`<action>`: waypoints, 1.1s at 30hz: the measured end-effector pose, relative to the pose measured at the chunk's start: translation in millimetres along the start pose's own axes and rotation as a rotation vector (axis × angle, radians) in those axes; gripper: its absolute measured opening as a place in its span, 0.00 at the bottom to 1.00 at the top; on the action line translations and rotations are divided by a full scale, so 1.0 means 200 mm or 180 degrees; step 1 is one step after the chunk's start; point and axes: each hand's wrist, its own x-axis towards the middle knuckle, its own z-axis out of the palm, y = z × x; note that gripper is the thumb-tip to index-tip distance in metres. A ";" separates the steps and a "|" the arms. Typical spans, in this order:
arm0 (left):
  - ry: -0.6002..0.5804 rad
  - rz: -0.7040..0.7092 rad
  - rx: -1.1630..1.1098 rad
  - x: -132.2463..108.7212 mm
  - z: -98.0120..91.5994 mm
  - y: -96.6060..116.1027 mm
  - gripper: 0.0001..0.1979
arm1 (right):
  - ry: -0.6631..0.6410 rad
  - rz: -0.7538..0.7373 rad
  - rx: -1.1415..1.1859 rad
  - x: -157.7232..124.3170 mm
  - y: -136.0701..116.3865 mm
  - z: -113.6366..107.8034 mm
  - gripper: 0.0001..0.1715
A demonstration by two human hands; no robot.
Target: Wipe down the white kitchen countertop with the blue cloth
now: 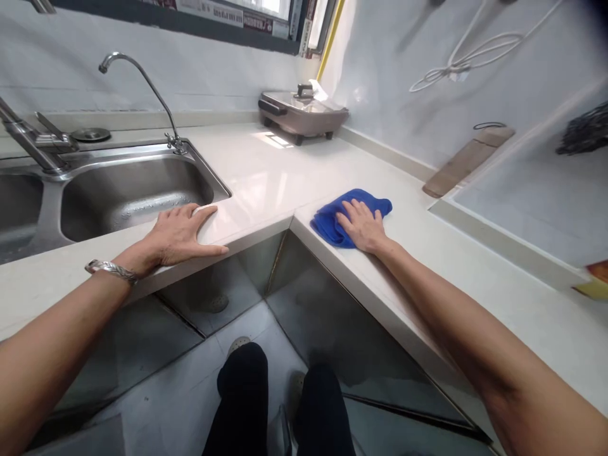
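Observation:
A crumpled blue cloth (329, 223) lies on the white countertop (266, 161), close to its inner corner. My right hand (361, 225) is on top of it, fingers bent down into the fabric and holding it against the surface. Left of the corner, my left hand (183, 235) rests on the counter's front edge beside the sink, with nothing in it. Its thumb points away from the other fingers, which lie over the counter. A silver bracelet (112, 270) circles the left wrist.
A steel double sink (137, 190) with a tall curved tap (154, 88) and a mixer tap (40, 142) is at left. A lidded electric pan (304, 117) stands in the back corner. A brown flat case (468, 161) leans against the right wall, below a coiled white cable (456, 66).

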 end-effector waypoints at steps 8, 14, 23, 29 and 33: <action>0.0060 0.0075 0.0039 -0.01 0.00 -0.02 0.57 | 0.0152 -0.0037 -0.0266 -0.52 0.14 -0.03 0.39; 0.0081 0.0081 0.0042 -0.01 0.01 -0.02 0.57 | 0.0310 -0.0193 -0.0183 -0.92 0.36 -0.05 0.38; 0.0055 0.0053 0.0070 0.00 0.02 -0.02 0.60 | 0.0380 -0.0496 -0.0474 -1.21 0.61 -0.13 0.36; 0.0030 -0.0048 0.0014 0.01 0.04 -0.01 0.61 | 0.0494 -0.0422 -0.0535 -1.10 0.60 -0.09 0.35; 0.0049 -0.0072 -0.0034 0.01 0.04 -0.01 0.61 | 0.0530 -0.0249 -0.0451 -1.00 0.61 -0.05 0.35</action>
